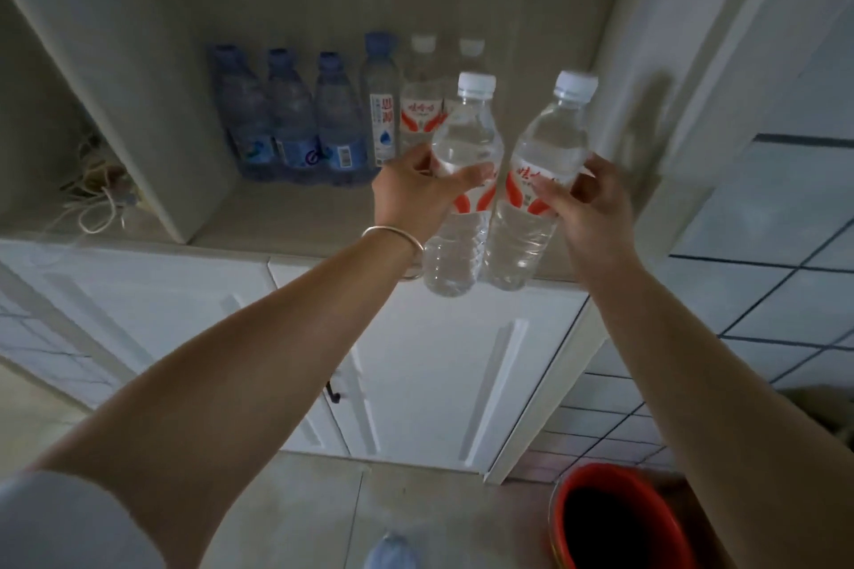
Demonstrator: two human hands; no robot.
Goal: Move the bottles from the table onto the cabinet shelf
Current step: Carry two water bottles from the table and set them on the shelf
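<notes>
Clear plastic bottles, two in hand: left hand (416, 189) grips one bottle (457, 180), right hand (587, 199) grips the other bottle (536, 180), both raised before the shelf (295, 217). Six bottles already there at 11 o'clock: four blue-capped (291, 116), two white-capped (420, 92). One red bucket (614, 517) at 5 o'clock.

Two clear white-capped bottles with red labels are held in front of the cabinet shelf (286, 217). The left bottle (460, 180) is gripped at mid-body by the left hand (416, 189), the right bottle (536, 180) by the right hand (587, 203); their lower bodies touch. Six bottles (323, 116) are stood in a row at the shelf's rear. A red bucket (568, 504) is seen on the floor.
</notes>
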